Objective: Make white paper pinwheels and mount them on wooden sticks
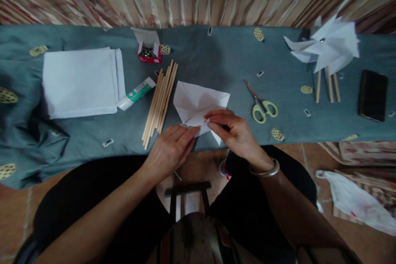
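Observation:
A creased white paper (198,98), with cut flaps, lies near the front edge of the cloth-covered table. My left hand (173,146) grips its near left part, fingers together and thumb pressed on a fold. From the right, my right hand (233,130) pinches a flap near the paper's middle between thumb and fingertips. The exact spot under the fingertips is partly hidden. Left of the paper lies a bundle of wooden sticks (161,101). To its right are scissors (260,105) with light green handles, blades apart.
A stack of white paper (80,82) and a green-and-white glue tube (137,93) lie at left. Behind the sticks stands an open red box (149,53) of small metal pieces. Finished paper pinwheels (329,45) on sticks and a dark phone (373,95) are at right.

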The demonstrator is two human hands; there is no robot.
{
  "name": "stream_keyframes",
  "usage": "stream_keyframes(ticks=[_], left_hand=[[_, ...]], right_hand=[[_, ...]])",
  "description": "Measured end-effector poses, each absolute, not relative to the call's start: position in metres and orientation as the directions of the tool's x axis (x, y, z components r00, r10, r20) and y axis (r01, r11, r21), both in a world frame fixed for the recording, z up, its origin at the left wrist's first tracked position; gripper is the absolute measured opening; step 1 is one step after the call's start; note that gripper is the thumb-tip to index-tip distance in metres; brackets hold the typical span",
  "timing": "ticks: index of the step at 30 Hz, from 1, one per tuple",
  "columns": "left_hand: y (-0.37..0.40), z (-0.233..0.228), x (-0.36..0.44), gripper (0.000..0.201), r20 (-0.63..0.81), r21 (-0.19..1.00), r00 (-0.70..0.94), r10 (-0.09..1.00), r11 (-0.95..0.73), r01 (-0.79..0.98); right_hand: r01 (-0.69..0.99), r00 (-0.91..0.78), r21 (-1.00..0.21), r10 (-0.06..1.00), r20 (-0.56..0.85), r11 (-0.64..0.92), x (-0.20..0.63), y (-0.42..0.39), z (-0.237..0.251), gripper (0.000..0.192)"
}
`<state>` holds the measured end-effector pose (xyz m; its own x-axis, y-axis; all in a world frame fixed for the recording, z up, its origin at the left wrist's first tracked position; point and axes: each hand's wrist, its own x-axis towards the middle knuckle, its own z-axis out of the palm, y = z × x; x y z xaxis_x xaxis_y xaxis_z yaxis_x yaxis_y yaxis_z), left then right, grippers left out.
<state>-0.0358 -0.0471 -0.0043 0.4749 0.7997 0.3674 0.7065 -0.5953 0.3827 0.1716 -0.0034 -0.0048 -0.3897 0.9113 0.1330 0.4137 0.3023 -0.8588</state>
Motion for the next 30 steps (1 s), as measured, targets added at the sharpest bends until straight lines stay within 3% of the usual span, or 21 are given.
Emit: stream_keyframes(ticks=[10, 30], left_hand=[[-0.048, -0.003, -0.036, 0.022, 0.357, 0.431, 0.495, 0.792, -0.61, 0.665], [-0.047, -0.01, -0.035, 0.021, 0.334, 0.429, 0.469, 0.817, -0.575, 0.696]], right_hand=[[0.599, -0.333, -0.689, 0.909, 0.25, 0.408, 0.155, -0.001, -0.005, 0.012], [0.666, -0.295, -0.619, 0.909, 0.293, 0.416, 0.142, 0.0, -0.008, 0.011]])
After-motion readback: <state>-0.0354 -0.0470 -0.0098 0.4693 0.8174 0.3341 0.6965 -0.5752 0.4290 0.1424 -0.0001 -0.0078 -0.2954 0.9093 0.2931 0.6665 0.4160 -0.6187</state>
